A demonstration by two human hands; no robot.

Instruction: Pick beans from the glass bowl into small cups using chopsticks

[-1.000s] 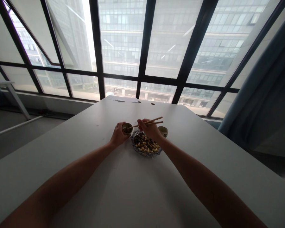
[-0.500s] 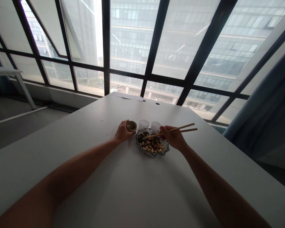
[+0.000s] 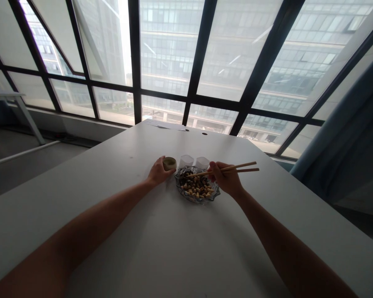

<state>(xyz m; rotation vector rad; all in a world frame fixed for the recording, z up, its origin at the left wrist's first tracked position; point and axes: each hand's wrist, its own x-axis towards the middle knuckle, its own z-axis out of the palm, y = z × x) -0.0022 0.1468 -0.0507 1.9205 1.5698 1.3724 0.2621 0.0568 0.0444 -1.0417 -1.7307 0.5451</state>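
Note:
My left hand [image 3: 158, 171] is wrapped round a small greenish cup [image 3: 170, 164], just left of a clear glass bowl [image 3: 216, 193]. In the bowl lie dark pieces at the back left and pale, shelled-looking nuts [image 3: 197, 191] in front; their exact kinds are hard to make out. A pair of wooden chopsticks [image 3: 240, 167] is gripped in my right hand [image 3: 225, 179], at the bowl's right. Their tips reach down to the dark pieces. Behind the bowl stand two clear plastic cups, a left one [image 3: 186, 160] and a right one [image 3: 202, 162].
Everything stands on a long white table [image 3: 161, 240]. White paper [image 3: 166, 125] lies at its far end, near two dark round holes. Beyond is a large window with black frames [image 3: 191, 99]; a blue curtain [image 3: 345, 124] hangs at the right.
My right hand has drawn the chopsticks from the left-hand cup back to the bowl, their tips now on the dark pieces. The cup, tilted towards me earlier, is now more upright.

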